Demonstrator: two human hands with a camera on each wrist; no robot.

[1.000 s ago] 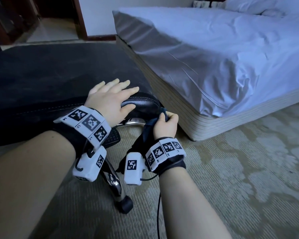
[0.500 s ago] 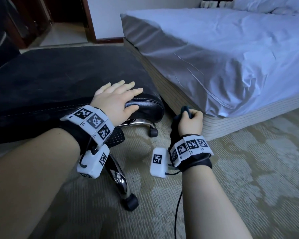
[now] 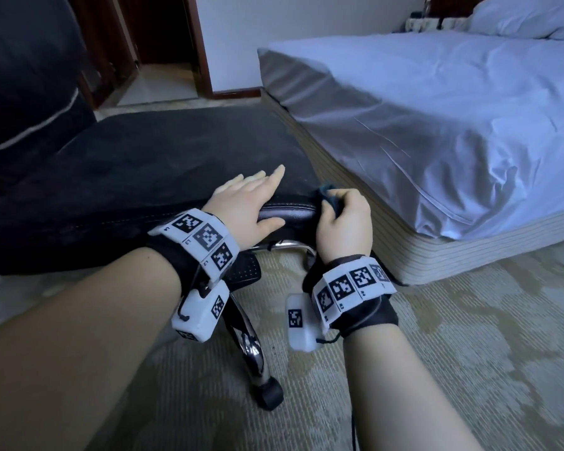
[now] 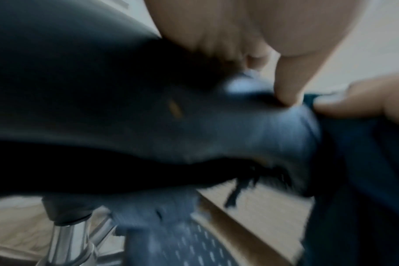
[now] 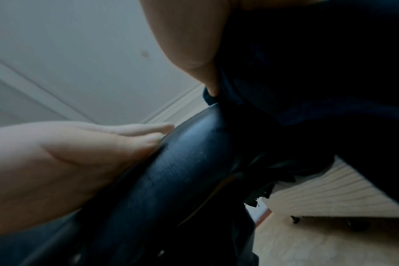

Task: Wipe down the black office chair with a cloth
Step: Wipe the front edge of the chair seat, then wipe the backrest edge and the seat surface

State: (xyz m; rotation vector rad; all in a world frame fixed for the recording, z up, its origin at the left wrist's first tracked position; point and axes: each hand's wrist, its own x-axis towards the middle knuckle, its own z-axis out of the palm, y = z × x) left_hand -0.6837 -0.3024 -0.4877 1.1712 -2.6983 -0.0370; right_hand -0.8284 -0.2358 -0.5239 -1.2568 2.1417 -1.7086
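Observation:
The black office chair (image 3: 163, 170) fills the left of the head view, its wide seat facing me and its backrest at the far left. My left hand (image 3: 251, 203) lies flat on the seat's front edge, fingers straight, thumb on the glossy rim (image 5: 182, 171). My right hand (image 3: 344, 222) grips a dark blue cloth (image 3: 328, 196) bunched in its curled fingers and presses it against the seat's front right corner (image 4: 273, 129). The cloth (image 5: 319, 72) hangs dark over that corner in the right wrist view; the left wrist view is blurred.
A bed (image 3: 437, 125) with a white sheet stands close on the right, its ribbed base (image 3: 420, 249) a short way from the chair. A chrome chair leg with a black caster (image 3: 269, 393) sticks out below my left wrist. Patterned carpet (image 3: 469, 353) covers the floor; a doorway (image 3: 157, 60) lies behind.
My right hand, holding the cloth, dropped away to the right of the seat half a second ago and has come back up against its front right corner. My left hand stayed on the seat edge.

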